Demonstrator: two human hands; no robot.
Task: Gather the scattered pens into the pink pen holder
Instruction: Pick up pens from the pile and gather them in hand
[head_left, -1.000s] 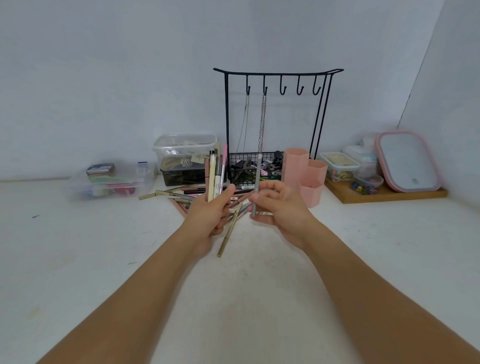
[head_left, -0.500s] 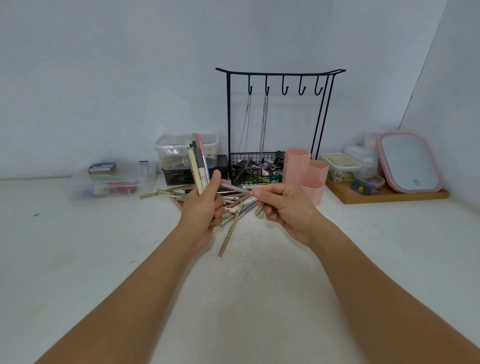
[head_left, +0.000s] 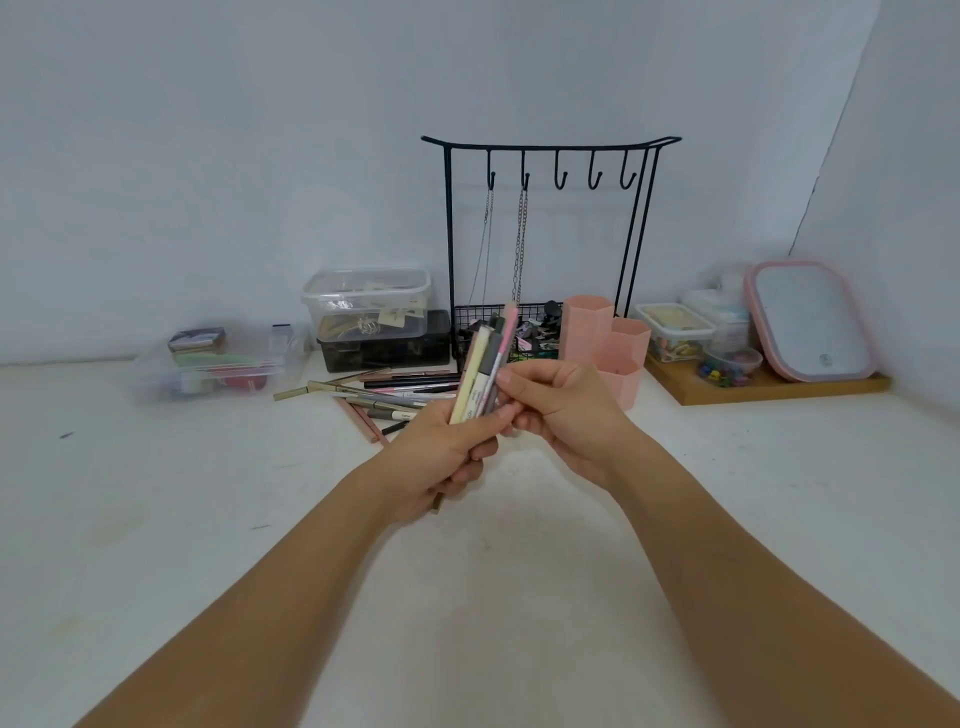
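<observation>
My left hand (head_left: 441, 457) grips a bundle of several pens (head_left: 485, 371), held upright and leaning right above the table. My right hand (head_left: 563, 410) touches the bundle from the right, its fingers curled against the pens at thumb level. Several more scattered pens (head_left: 374, 396) lie flat on the white table just behind and left of my hands. The pink pen holder (head_left: 608, 345), made of three hexagonal tubes, stands right behind my right hand, partly hidden by it.
A black wire rack (head_left: 550, 156) with hooks, chains and a basket stands behind the pens. Clear boxes (head_left: 366, 299) sit to its left, a flat clear tray (head_left: 218, 366) farther left. A wooden tray (head_left: 769, 392) with containers and a pink mirror (head_left: 813, 322) is at the right.
The single pen my right hand held has joined the bundle in my left hand. The bundle swung from leaning left to leaning right, and both hands came together.
</observation>
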